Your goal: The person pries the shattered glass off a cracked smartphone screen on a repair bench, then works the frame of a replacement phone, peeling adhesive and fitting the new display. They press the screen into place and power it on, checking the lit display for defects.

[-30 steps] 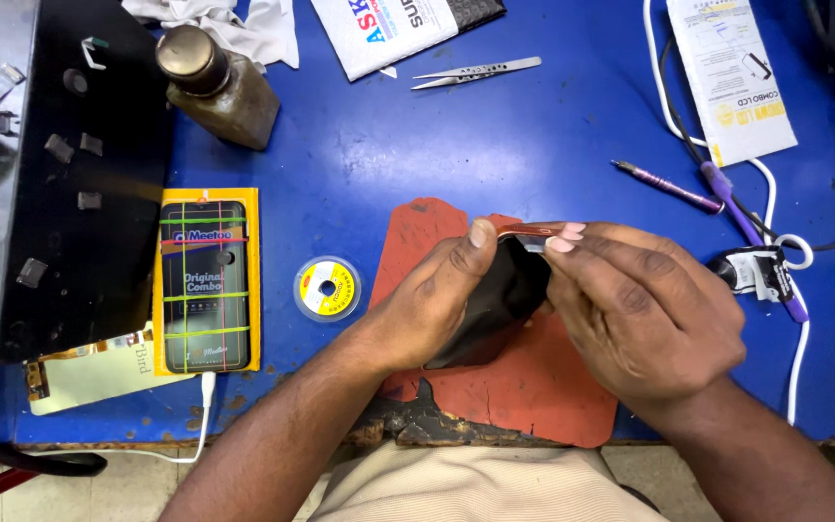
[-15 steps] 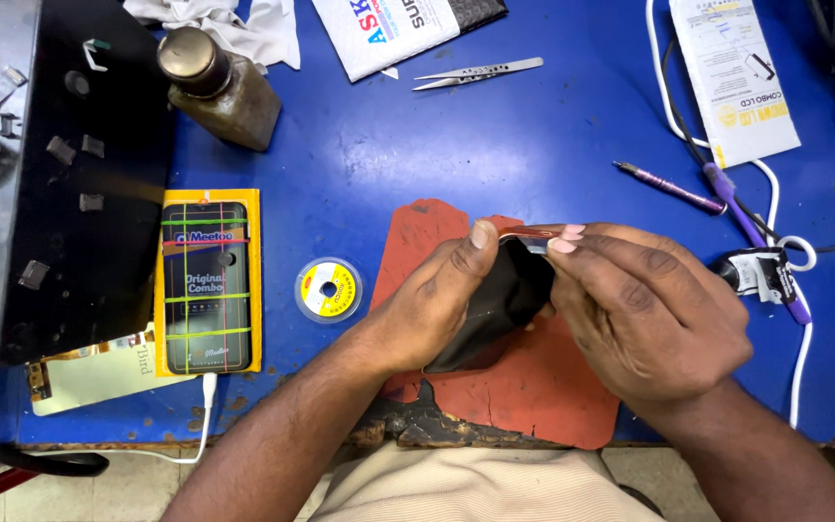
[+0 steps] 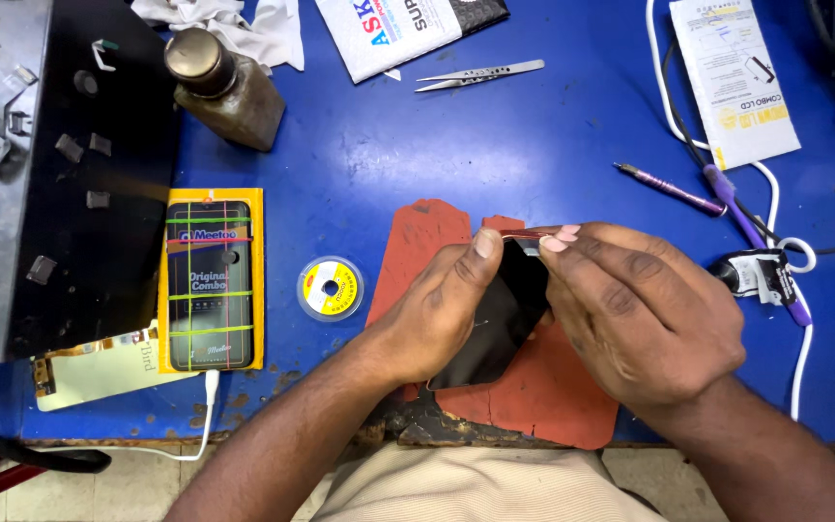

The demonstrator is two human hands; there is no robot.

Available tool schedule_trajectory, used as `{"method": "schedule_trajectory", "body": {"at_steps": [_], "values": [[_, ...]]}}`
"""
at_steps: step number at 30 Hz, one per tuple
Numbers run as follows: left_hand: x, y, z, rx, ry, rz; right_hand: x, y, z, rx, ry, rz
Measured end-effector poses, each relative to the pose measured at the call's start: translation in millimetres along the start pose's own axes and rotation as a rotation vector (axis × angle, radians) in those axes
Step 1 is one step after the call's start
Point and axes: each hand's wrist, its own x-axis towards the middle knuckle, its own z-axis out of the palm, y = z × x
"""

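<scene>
2 hands meet over a red-orange mat (image 3: 417, 242) on the blue table (image 3: 495, 145). Between them sits a dark phone (image 3: 495, 324), tilted, its lower end resting on the mat. The left hand (image 3: 442, 309) cups the phone's left side, thumb pressed at the top edge. The right hand (image 3: 645, 309) covers the right side, fingertips pinching a thin reddish strip (image 3: 524, 234) at the phone's top edge. Both hands are closed around the phone. Just beside the left hand lies a small yellow spool (image 3: 331, 288); further left, a boxed phone screen (image 3: 210, 280) in a yellow frame. Tweezers (image 3: 480, 75) lie well apart, near the table's far edge.
</scene>
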Motion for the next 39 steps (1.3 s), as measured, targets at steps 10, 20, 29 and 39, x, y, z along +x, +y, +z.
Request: {"method": "schedule_trajectory", "body": {"at_steps": [10,20,29,39], "values": [[-4.1,7.4,3.8,-0.032,-0.101,0.258,5.1,-0.1,-8.7,0.058,0.001,0.035],[-6.4,5.6,1.4,0.008,-0.156,0.234,7.9,1.5,-27.0,0.103,-0.114,0.169],[-13.5,13.8,-5.4,0.092,-0.247,0.349,9.0,-2.2,-40.5,0.229,-0.172,0.306],[-11.5,14.8,-9.0,0.077,-0.443,0.491,2.0,-0.6,-56.5,0.434,-0.276,0.408]]}}
